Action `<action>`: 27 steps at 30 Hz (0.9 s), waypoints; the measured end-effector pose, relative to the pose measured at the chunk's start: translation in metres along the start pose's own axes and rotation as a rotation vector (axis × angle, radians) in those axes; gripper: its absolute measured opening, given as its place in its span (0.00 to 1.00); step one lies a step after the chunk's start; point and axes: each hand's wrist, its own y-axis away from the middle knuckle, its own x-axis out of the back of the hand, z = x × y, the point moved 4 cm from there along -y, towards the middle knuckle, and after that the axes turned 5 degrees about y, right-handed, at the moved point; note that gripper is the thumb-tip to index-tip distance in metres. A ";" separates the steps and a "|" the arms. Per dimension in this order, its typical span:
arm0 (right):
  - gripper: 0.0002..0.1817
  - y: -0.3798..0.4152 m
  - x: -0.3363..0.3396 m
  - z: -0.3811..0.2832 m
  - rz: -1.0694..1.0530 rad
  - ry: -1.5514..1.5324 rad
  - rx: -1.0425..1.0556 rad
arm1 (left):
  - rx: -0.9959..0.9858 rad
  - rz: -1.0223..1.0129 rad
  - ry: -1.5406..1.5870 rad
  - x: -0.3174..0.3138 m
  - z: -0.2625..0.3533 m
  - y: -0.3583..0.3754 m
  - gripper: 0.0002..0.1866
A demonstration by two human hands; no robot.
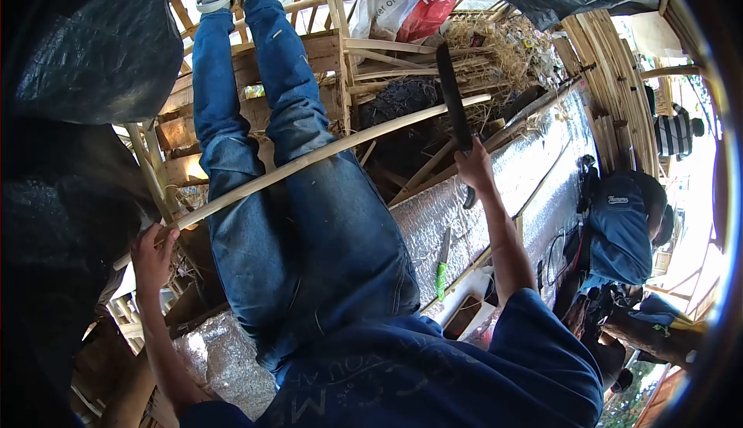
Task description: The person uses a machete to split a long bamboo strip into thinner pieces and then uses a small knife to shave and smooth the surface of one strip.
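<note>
A long pale bamboo strip (309, 157) runs slantwise across my legs in blue jeans. My left hand (153, 256) grips it near its lower end, fingers wrapped round it. In my right hand (474, 168) is a machete (451, 91), held by the handle with its dark blade pointing away from me. The blade's side overlaps the strip near its far end in this view. A knife with a green handle (442, 277) lies on the silvery foil sheet (414, 231) beside my right thigh.
Bamboo slats and straw (484, 53) lie beyond the machete, near a printed sack (395, 10). Black plastic sheeting (85, 41) hangs at the left. A person in a blue shirt (621, 219) is at the right, near a stack of bamboo strips (611, 72).
</note>
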 end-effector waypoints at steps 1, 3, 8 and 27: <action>0.22 -0.012 0.001 0.015 -0.065 0.049 -0.071 | 0.015 -0.089 0.065 0.011 0.014 -0.003 0.18; 0.19 -0.022 0.005 0.030 -0.088 -0.066 -0.082 | -0.001 -0.258 0.145 0.011 0.013 -0.013 0.12; 0.14 -0.023 0.004 0.044 -0.153 -0.182 -0.162 | -0.351 -0.100 -0.081 -0.021 -0.029 -0.020 0.08; 0.16 -0.012 0.022 0.031 -0.020 -0.444 -0.299 | -0.337 -0.227 0.126 -0.043 -0.018 -0.017 0.09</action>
